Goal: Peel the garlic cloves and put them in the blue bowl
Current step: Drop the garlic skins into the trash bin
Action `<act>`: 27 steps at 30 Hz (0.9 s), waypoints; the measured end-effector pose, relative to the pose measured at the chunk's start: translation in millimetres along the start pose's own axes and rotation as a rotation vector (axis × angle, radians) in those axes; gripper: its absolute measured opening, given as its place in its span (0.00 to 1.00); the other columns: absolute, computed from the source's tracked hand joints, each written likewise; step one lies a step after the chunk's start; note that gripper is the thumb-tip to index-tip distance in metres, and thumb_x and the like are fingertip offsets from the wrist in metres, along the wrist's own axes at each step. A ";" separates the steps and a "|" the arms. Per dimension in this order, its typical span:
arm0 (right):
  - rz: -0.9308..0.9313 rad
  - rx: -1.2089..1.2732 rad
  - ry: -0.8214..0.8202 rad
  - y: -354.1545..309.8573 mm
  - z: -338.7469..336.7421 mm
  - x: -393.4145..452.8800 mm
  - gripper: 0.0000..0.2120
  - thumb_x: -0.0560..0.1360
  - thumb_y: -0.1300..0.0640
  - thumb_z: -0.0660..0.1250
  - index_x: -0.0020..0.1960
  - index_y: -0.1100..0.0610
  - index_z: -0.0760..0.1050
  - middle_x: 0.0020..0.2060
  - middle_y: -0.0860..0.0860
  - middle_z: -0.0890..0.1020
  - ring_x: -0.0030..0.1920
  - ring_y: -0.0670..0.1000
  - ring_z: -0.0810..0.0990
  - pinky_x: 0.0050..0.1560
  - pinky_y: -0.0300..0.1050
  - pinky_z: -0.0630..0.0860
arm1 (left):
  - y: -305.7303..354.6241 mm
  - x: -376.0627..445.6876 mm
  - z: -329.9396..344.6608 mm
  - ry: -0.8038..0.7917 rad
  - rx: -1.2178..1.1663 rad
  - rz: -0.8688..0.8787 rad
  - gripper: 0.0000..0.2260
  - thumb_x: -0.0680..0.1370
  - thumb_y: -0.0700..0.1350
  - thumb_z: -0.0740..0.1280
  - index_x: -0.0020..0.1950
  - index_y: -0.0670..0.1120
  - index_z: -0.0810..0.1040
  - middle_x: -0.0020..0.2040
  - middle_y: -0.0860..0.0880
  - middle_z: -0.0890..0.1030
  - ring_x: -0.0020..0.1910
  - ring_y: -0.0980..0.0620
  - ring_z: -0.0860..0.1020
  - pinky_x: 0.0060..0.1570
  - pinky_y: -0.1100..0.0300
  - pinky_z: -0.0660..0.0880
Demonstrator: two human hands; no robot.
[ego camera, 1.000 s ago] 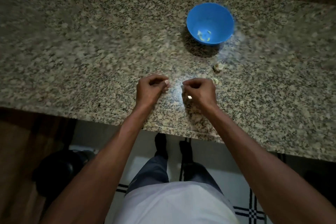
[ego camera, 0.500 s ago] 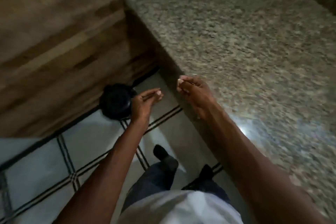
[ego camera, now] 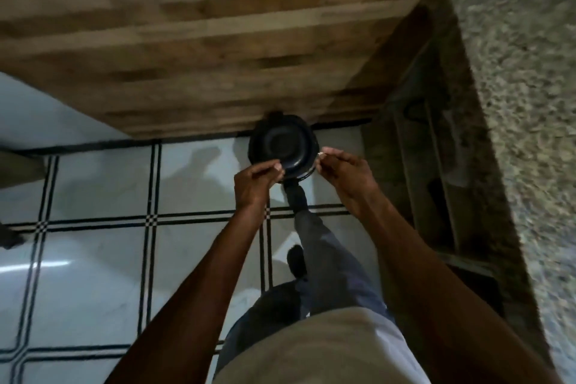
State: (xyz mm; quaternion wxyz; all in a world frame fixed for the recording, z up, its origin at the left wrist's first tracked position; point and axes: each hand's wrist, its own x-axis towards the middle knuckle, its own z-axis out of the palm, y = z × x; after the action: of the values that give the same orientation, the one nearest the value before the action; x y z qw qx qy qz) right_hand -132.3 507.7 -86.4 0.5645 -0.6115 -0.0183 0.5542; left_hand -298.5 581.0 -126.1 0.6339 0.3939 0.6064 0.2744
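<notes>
Both hands hang over a black round pedal bin (ego camera: pixel 282 146) on the floor, whose lid looks shut. My right hand (ego camera: pixel 346 178) pinches a small pale garlic bit (ego camera: pixel 321 153) at its fingertips, by the bin's right rim. My left hand (ego camera: pixel 254 184) has its fingertips pinched together over the bin's near rim, apparently on a thin scrap of garlic peel too small to make out. The blue bowl and the loose cloves are out of view.
My dark shoe (ego camera: pixel 296 193) reaches the bin's base. A wooden cabinet front (ego camera: pixel 218 40) stands behind the bin. The granite counter (ego camera: pixel 530 103) runs down the right edge, with dark open shelving (ego camera: pixel 436 181) under it. White tiles with black lines (ego camera: pixel 93 243) cover the floor.
My view has swung left from the counter and blue bowl down to the floor. Both hands, still pinched, have moved off the counter to above the black bin.
</notes>
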 end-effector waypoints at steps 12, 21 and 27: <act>0.074 -0.243 0.080 63.6 61.4 153.7 0.06 0.76 0.62 0.75 0.53 0.60 0.84 0.54 0.61 0.86 0.59 0.61 0.84 0.66 0.61 0.79 | -44.9 111.1 -20.0 0.074 -0.034 -0.138 0.05 0.77 0.36 0.74 0.50 0.45 0.86 0.48 0.44 0.88 0.48 0.49 0.86 0.49 0.63 0.81; -0.004 -0.451 0.198 195.3 32.4 300.3 0.18 0.72 0.59 0.80 0.58 0.65 0.83 0.55 0.60 0.86 0.57 0.60 0.85 0.66 0.62 0.79 | -170.3 246.6 1.7 0.113 0.013 -0.341 0.05 0.76 0.36 0.76 0.51 0.38 0.84 0.48 0.38 0.86 0.45 0.44 0.84 0.45 0.58 0.80; -0.150 -0.727 -0.003 227.0 43.8 370.4 0.14 0.81 0.69 0.65 0.63 0.63 0.81 0.57 0.53 0.83 0.56 0.48 0.82 0.60 0.34 0.76 | -202.2 338.8 37.1 -0.058 -0.134 -0.506 0.12 0.85 0.45 0.62 0.65 0.41 0.78 0.61 0.41 0.81 0.61 0.42 0.80 0.65 0.46 0.75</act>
State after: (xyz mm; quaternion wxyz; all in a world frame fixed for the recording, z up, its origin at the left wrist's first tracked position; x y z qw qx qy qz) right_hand -157.3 694.8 -480.0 0.3496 -0.7681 -0.2596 0.4695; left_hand -249.6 745.5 -483.2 0.7239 0.1946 0.6479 0.1351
